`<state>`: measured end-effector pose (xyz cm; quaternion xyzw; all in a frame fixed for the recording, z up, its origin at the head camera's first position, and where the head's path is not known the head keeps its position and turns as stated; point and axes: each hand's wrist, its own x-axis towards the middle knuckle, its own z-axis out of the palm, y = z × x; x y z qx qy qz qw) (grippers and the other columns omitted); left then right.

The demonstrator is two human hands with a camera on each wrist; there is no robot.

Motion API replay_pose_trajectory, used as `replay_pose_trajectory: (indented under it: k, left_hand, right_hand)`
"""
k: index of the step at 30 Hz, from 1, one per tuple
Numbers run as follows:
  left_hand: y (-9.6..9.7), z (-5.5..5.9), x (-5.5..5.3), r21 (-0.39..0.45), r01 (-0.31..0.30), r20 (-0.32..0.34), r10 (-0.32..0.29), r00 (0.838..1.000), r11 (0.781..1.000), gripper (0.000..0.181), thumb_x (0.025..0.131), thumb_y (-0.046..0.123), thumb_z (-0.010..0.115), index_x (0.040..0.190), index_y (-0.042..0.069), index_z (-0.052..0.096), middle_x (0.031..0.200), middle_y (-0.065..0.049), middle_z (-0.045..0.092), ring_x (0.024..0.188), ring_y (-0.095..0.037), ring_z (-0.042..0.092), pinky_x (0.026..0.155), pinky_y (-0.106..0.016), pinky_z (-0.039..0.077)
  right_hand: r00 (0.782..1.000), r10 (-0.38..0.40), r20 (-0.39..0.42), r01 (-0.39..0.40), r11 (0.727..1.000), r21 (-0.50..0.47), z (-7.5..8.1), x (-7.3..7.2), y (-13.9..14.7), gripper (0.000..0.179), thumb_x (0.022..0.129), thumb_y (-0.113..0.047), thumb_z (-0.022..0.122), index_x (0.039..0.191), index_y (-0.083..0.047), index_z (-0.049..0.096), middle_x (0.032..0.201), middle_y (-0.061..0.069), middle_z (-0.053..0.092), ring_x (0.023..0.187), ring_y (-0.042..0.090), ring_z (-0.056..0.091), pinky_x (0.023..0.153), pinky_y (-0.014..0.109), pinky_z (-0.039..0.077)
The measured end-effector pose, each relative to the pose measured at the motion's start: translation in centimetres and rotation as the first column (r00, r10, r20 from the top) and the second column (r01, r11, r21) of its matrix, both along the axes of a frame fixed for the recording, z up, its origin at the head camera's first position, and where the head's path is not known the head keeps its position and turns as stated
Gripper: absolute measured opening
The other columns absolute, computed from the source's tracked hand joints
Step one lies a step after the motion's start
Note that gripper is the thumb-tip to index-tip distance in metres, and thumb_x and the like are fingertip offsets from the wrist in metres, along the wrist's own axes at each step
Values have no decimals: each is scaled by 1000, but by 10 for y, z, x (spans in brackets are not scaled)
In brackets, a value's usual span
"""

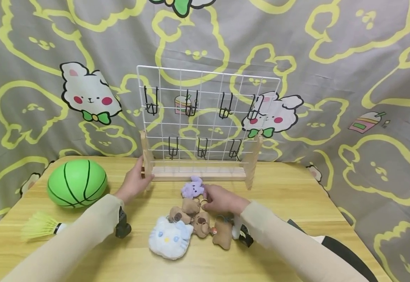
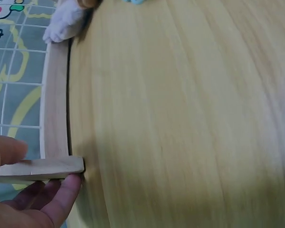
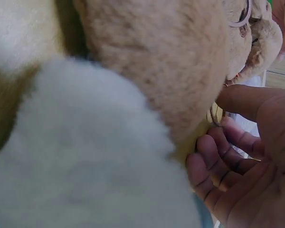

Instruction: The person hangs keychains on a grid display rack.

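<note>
My left hand (image 1: 134, 182) grips the left wooden upright (image 1: 145, 147) of a white wire grid rack (image 1: 212, 125), thumb on one side and fingers on the other. Over the pile of plush keychains, my right hand (image 1: 224, 199) pinches a thin metal ring (image 3: 212, 116) between thumb and fingers. A purple plush (image 1: 192, 189) lies just beyond its fingertips. Nearer are several brown plush toys (image 1: 222, 235) and a white cat-face plush (image 1: 169, 239) with a blue bow. White fluff (image 3: 85, 152) fills much of the right wrist view, hiding what lies behind it.
Black hooks (image 1: 173, 147) hang in two rows on the grid. On the left of the wooden table (image 1: 120, 258) stand a green ball (image 1: 77, 183) and a yellow shuttlecock (image 1: 40, 227). A dark, curved object (image 1: 346, 252) lies at the right, partly behind my forearm. A patterned curtain (image 1: 205, 43) closes the back.
</note>
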<state>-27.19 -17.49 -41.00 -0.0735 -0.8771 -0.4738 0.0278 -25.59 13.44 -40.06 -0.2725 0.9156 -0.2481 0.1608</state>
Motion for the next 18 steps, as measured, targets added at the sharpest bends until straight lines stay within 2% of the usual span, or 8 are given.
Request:
replay_pose_trajectory:
  k: [5, 10, 16, 18]
  left_hand:
    - [1, -5, 0, -57, 28, -61, -31, 998, 998, 83, 101, -3, 56, 167, 1, 7, 146, -44, 48, 119, -54, 63, 80, -43, 65]
    - [4, -1, 3, -95, 36, -72, -43, 996, 995, 82, 102, -3, 53, 166, -1, 3, 154, -43, 41, 133, -58, 55, 95, -56, 61]
    - [3, -2, 2, -130, 42, -74, -52, 996, 991, 82, 102, -4, 52, 166, -3, 1, 155, -45, 37, 139, -59, 48, 108, -64, 52]
    - [1, -3, 2, -139, 42, -74, -53, 996, 989, 83, 101, -3, 52, 166, -3, 0, 155, -45, 37, 139, -59, 47, 109, -64, 50]
  right_hand:
    - [999, 34, -27, -35, 999, -35, -2, 1, 5, 16, 94, -1, 71, 103, -4, 58, 83, 3, 61, 76, 13, 55, 67, 24, 50]
    - [996, 58, -62, -63, 994, -90, -1, -2, 11, 6, 97, -1, 67, 103, -2, 68, 89, 8, 74, 80, 10, 66, 75, 21, 58]
    - [996, 57, -73, -72, 970, -232, -2, -5, 18, 14, 101, -6, 64, 106, 0, 76, 97, 12, 80, 87, 15, 74, 84, 20, 61]
    - [998, 35, -48, -48, 955, -293, -1, -4, 18, 16, 102, -7, 63, 109, 1, 76, 101, 13, 80, 93, 20, 76, 88, 21, 61]
